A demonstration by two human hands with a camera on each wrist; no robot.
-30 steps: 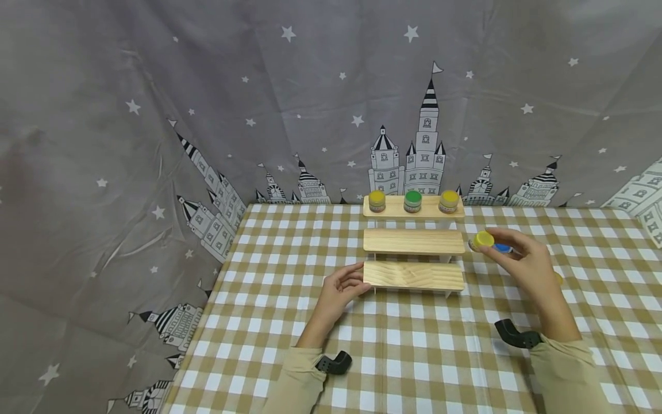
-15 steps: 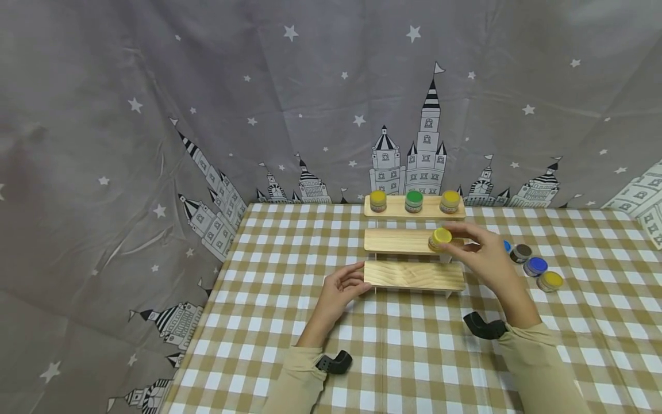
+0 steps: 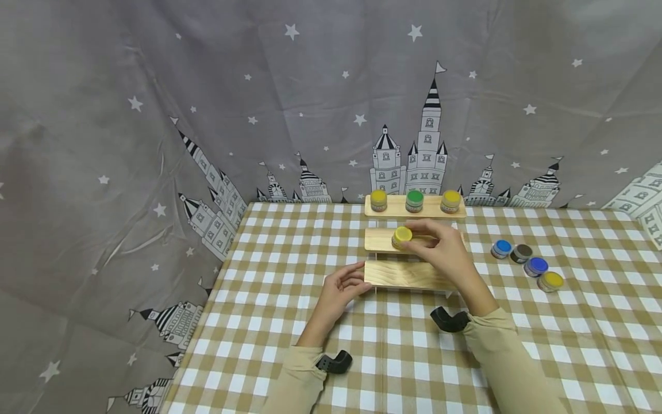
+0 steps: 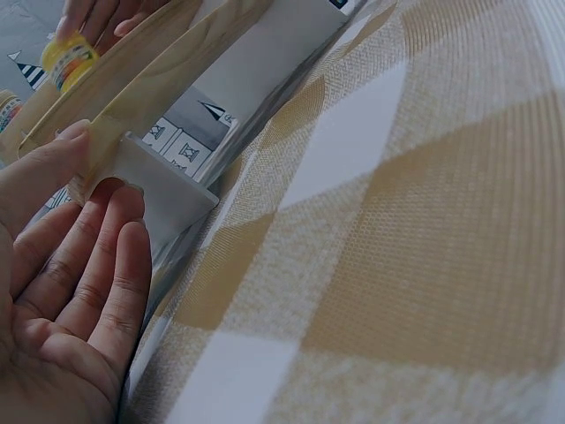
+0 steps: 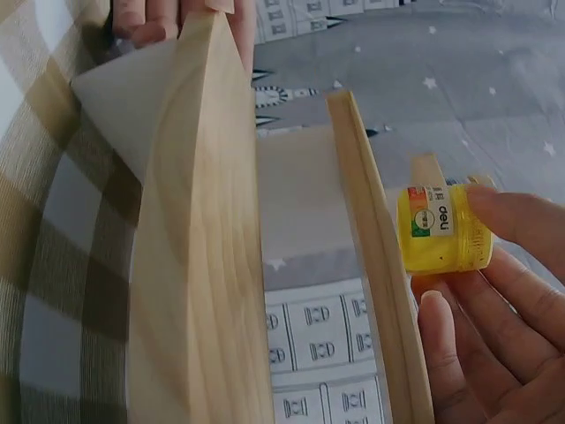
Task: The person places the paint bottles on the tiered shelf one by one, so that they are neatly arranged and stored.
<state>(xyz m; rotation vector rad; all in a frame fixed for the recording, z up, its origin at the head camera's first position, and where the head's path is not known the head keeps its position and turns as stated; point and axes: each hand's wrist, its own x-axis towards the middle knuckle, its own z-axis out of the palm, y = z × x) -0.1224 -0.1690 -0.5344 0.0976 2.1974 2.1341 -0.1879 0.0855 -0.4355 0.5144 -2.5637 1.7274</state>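
My right hand (image 3: 439,248) pinches a small yellow paint jar (image 3: 401,236) between thumb and fingers, over the middle step of a three-tier wooden display rack (image 3: 400,275). In the right wrist view, the yellow jar (image 5: 433,230) shows a printed "deli" label and stands close at the middle board's edge. My left hand (image 3: 336,291) grips the left end of the lowest step. In the left wrist view, the thumb of the left hand (image 4: 75,283) lies on the board (image 4: 119,124) and its fingertips are under it. On the top step stand yellow (image 3: 378,201), green (image 3: 414,201) and yellow jars (image 3: 450,202).
Right of the rack, a light blue jar (image 3: 501,249), a dark jar (image 3: 521,253), a blue jar (image 3: 535,267) and a yellow jar (image 3: 550,282) form a slanting row on the checked tablecloth (image 3: 279,276). A grey castle-print curtain (image 3: 310,86) hangs behind.
My right hand has carried the yellow jar leftward from beside the rack to the middle step, uncovering the row of jars at right. The left hand has kept its place.
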